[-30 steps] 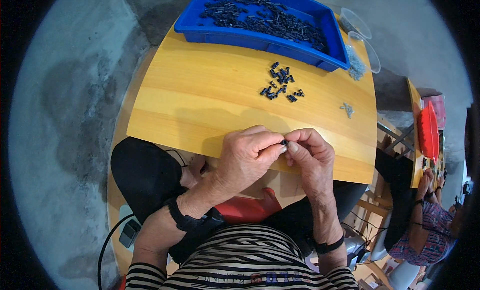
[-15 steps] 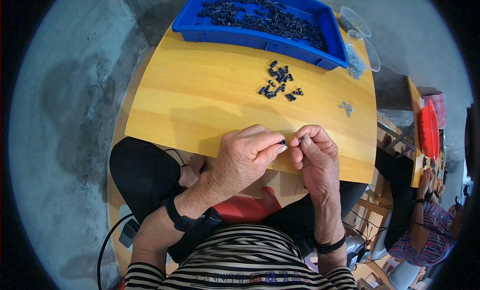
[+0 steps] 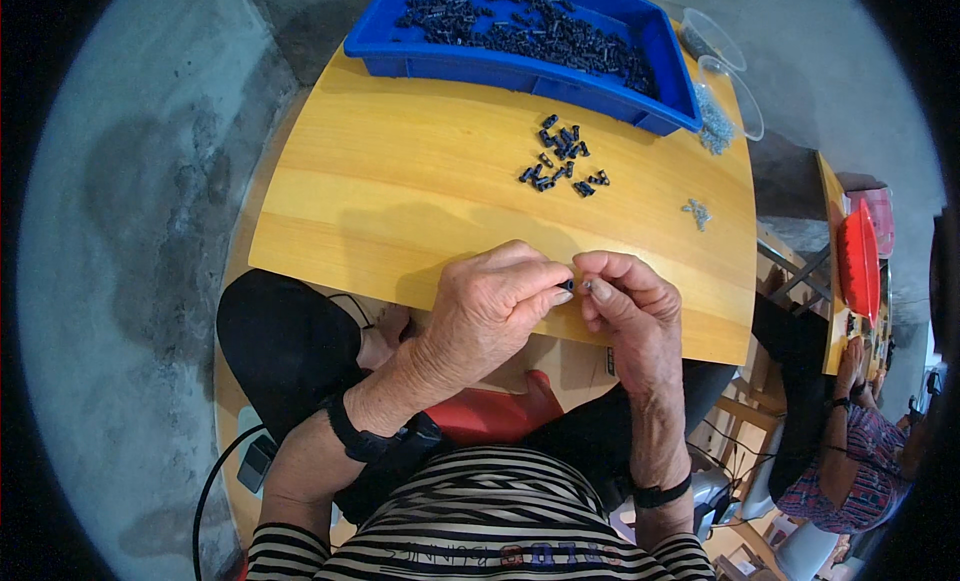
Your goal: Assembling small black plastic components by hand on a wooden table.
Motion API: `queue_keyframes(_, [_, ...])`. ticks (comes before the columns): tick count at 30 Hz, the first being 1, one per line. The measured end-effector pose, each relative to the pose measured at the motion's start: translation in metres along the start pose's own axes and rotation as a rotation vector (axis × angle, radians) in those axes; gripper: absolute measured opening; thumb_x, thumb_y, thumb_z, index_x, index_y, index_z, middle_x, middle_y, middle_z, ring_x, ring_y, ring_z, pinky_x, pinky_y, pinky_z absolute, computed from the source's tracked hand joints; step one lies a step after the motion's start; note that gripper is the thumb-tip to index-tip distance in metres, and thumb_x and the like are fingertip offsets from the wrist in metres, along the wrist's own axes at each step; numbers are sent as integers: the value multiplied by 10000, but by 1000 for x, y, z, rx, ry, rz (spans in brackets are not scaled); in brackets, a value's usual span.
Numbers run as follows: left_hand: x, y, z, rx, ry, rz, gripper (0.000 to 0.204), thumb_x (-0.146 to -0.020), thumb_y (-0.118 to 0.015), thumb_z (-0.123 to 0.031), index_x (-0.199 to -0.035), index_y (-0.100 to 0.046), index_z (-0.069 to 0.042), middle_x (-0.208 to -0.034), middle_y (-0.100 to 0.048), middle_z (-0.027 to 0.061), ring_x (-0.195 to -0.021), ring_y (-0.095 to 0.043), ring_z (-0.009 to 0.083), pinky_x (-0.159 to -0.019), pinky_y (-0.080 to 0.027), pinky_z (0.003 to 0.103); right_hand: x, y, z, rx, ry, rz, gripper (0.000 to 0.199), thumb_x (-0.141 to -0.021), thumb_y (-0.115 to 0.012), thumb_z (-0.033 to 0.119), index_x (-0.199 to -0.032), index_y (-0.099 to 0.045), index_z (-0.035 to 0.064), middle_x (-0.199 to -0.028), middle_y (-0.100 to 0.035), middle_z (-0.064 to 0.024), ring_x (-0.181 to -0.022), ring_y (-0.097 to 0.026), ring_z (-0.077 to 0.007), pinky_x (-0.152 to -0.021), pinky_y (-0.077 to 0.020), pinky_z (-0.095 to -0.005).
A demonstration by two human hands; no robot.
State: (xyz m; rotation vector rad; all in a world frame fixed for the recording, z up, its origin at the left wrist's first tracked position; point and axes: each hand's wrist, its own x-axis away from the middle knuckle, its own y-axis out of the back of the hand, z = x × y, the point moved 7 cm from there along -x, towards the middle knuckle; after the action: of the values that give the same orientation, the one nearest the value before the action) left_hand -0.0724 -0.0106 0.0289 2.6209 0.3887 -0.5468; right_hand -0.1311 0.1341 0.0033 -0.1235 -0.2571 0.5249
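My left hand (image 3: 500, 296) is closed in a pinch on a small black plastic part (image 3: 567, 285), whose end peeks out at the fingertips. Just to its right, my right hand (image 3: 632, 306) pinches a tiny silvery piece (image 3: 587, 284), which looks like a small screw. The two pieces are close to each other, a narrow gap between them, above the table's near edge. Farther up the table lies a loose pile of similar black parts (image 3: 565, 151). A little heap of silvery screw-like pieces (image 3: 697, 214) lies to the right.
At the far side of the yellow wooden table (image 3: 390, 191) stands a blue tray (image 3: 520, 79) full of black parts. Clear plastic tubs (image 3: 750, 119) sit by its right end. Beyond, a co-worker's hands (image 3: 855, 366) are near a red basket (image 3: 860, 261) at another table.
My right fingers have shifted and the silvery piece now shows at their tips, facing the black part. My left hand has barely moved.
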Motion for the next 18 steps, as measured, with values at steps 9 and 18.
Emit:
queue_keyframes(9, [2,-1,-3,-26,-24,64,154,-746,-720,-18,-895,-678,-21,-793,-645,104,-709,-645,249,-608,-507,333,-3,-2,1,142,-32,32,278,-887,-633,25,-1163,-603,8,-826,-600,17,-664,-525,-44,-585,-426,-185])
queue_keyframes(18, [4,0,-2,-89,-107,141,171,-720,-696,-1,-885,-653,-21,-793,-639,103,-712,-651,258,-615,-520,346,-2,-11,7,303,1,67,263,-882,-633,0,-1142,-597,-5,-797,-589,24,-673,-507,-35,-598,-417,-183])
